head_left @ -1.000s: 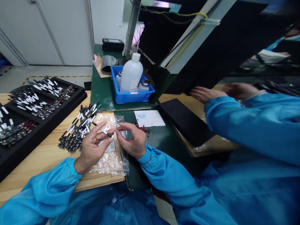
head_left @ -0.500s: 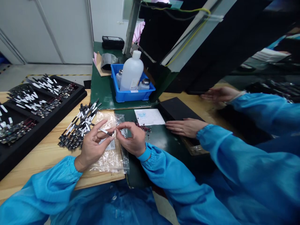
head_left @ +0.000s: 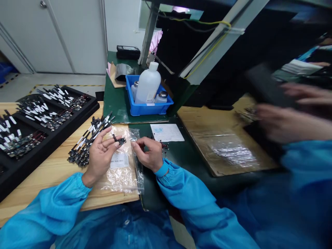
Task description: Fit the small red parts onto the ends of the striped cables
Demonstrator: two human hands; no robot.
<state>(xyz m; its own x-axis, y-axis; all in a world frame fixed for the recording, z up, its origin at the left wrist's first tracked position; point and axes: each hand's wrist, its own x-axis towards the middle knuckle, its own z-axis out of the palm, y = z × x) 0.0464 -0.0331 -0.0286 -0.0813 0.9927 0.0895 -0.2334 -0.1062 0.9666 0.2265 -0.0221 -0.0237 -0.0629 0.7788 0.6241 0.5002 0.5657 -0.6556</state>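
My left hand (head_left: 100,154) pinches a small black circuit board (head_left: 121,141) with a short flat cable, between thumb and fingers. A little to its right is my right hand (head_left: 149,154), thumb and index finger pressed together and apart from the board. Whatever may be between those fingertips is too small to make out. Under both hands lies a clear plastic bag (head_left: 120,178) with a white label (head_left: 119,160). Left of my left hand is a pile of similar boards with flat cables (head_left: 84,145). Tiny dark and red parts (head_left: 165,148) lie just behind my right hand.
At the left stands a black compartment tray (head_left: 55,136) full of boards. A blue bin (head_left: 149,110) with a white bottle (head_left: 148,84) sits behind a paper sheet (head_left: 167,132). At right, a co-worker's blurred hands hold a dark block-shaped object (head_left: 269,86) above cardboard (head_left: 207,155).
My right hand has drawn slightly away from the board, which now shows its face in my left hand. The co-worker has lifted the dark object off the cardboard, up and to the right.
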